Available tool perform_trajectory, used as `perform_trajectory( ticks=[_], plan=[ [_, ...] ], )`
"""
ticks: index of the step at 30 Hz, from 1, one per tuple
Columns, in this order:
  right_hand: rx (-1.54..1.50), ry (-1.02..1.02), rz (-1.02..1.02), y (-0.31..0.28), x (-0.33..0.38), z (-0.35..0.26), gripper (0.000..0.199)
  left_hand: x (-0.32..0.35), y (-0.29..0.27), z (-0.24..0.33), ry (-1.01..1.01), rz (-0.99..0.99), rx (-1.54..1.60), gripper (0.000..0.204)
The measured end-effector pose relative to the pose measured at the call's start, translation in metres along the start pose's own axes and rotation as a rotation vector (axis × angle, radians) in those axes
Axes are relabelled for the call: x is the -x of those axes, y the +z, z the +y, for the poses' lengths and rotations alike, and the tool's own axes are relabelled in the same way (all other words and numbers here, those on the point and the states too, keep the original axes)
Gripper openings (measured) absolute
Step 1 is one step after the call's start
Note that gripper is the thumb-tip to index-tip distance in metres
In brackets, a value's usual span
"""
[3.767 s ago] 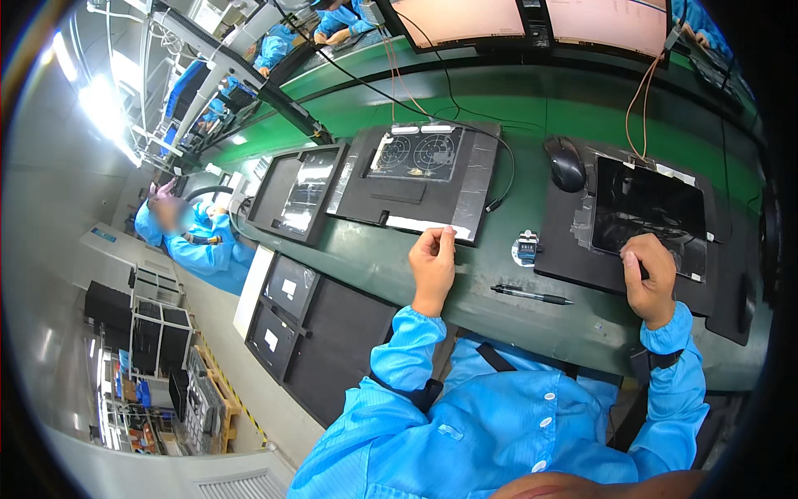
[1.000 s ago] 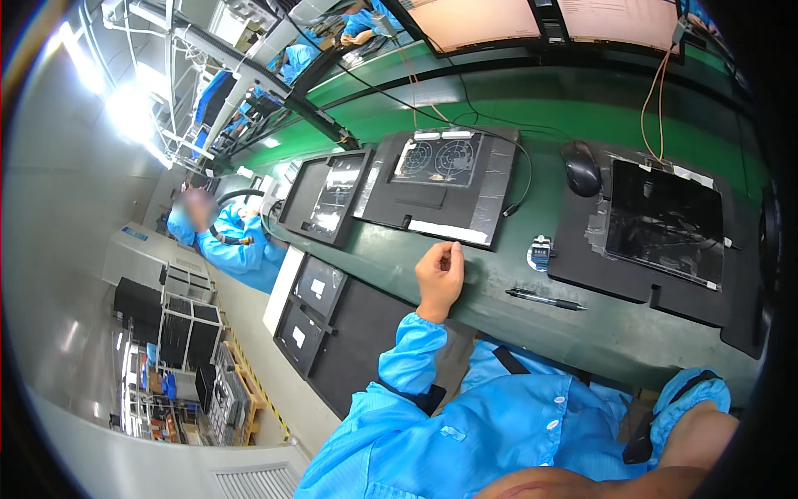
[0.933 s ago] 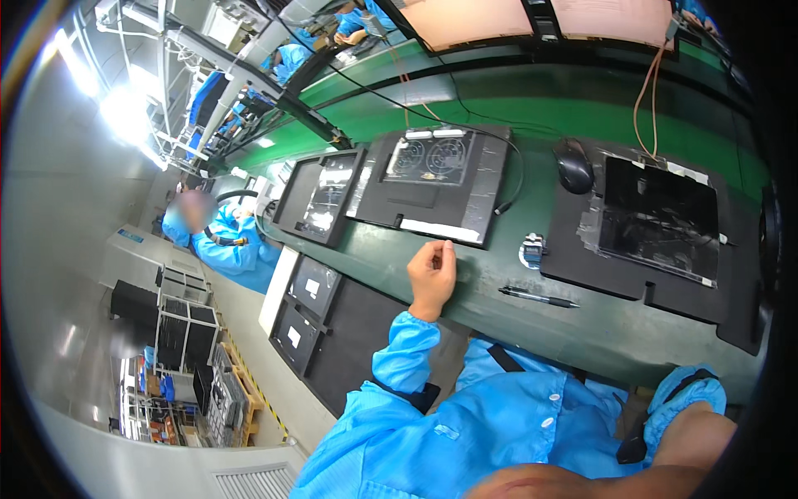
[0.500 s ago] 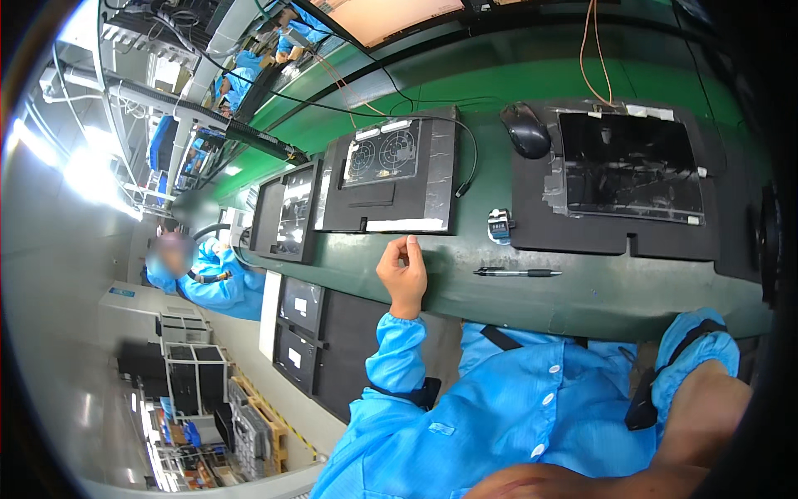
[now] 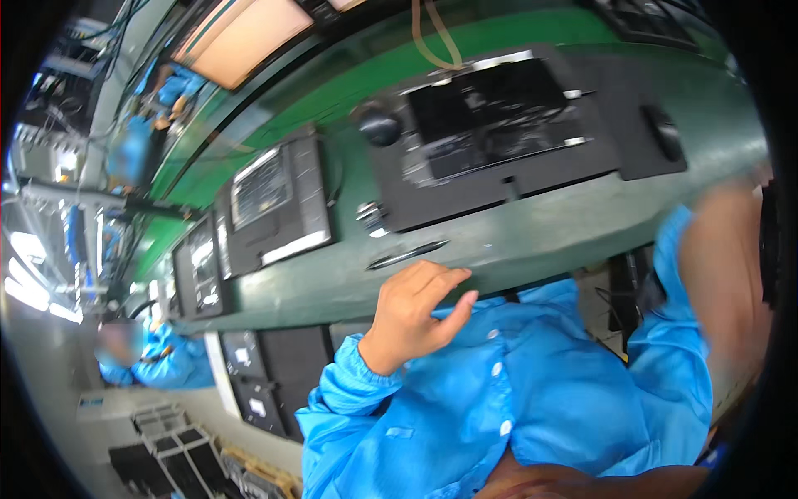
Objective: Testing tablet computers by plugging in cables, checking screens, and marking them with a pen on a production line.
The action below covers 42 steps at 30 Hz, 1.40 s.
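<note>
My left hand (image 5: 420, 314) is raised just in front of the bench edge, palm down, with the thumb apart from the bent fingers and nothing between them. A black pen (image 5: 407, 254) lies on the green bench just beyond its fingers. My right hand (image 5: 725, 266) is at the far right, near the camera and smeared by motion, so its fingers cannot be made out. Past the pen, a small tally counter (image 5: 371, 218) sits beside a black pad (image 5: 465, 204). On that pad rests a dark glossy display panel (image 5: 490, 116).
A black mouse (image 5: 380, 126) stands left of the panel; another dark mouse-like object (image 5: 661, 131) lies at the right. Further left are a black fixture with a panel (image 5: 260, 190) and a black tray (image 5: 198, 266). A person in blue (image 5: 170, 358) is at the left.
My view has swung right, so the bench things appear further left. My left hand has gone from pinched fingers to spread thumb and fingers. My right arm has swung outward.
</note>
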State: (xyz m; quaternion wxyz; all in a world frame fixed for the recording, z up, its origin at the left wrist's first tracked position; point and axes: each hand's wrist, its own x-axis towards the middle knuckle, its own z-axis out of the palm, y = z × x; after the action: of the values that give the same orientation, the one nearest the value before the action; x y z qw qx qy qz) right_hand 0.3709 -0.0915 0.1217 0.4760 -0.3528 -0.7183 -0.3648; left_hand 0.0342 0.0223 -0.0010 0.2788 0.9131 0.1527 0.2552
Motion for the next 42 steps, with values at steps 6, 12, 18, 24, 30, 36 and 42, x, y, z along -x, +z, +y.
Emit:
perform_trajectory(
  ticks=[6, 12, 18, 24, 30, 36, 42],
  plan=[
    [-0.002, 0.462, -0.723, 0.038, 0.114, 0.106, 0.032, -0.084, 0.051, -0.003, 0.011, -0.074, -0.368, 0.074],
    [-0.021, 0.499, -0.907, 0.06, 0.165, 0.15, 0.023, -0.129, 0.091, -0.042, -0.155, -0.012, -0.485, 0.075],
    [-0.202, 0.515, -1.078, 0.063, 0.146, 0.18, 0.017, -0.141, 0.101, -0.05, -0.108, 0.139, -0.424, 0.082],
    [-0.214, 0.674, -1.011, 0.037, 0.094, 0.16, 0.02, -0.158, 0.108, -0.058, 0.047, 0.279, -0.475, 0.075],
    [0.043, 0.7, -0.745, -0.005, 0.039, 0.109, 0.039, -0.132, 0.064, -0.031, 0.244, 0.454, -0.279, 0.061],
    [-0.272, 0.67, -0.661, 0.053, 0.079, -0.035, 0.026, 0.026, -0.018, 0.006, 0.082, 0.707, 0.387, 0.043],
    [-0.19, 0.34, -0.752, 0.169, 0.1, -0.135, 0.033, 0.157, -0.065, -0.001, -0.598, 1.049, 1.095, 0.044]
  ],
)
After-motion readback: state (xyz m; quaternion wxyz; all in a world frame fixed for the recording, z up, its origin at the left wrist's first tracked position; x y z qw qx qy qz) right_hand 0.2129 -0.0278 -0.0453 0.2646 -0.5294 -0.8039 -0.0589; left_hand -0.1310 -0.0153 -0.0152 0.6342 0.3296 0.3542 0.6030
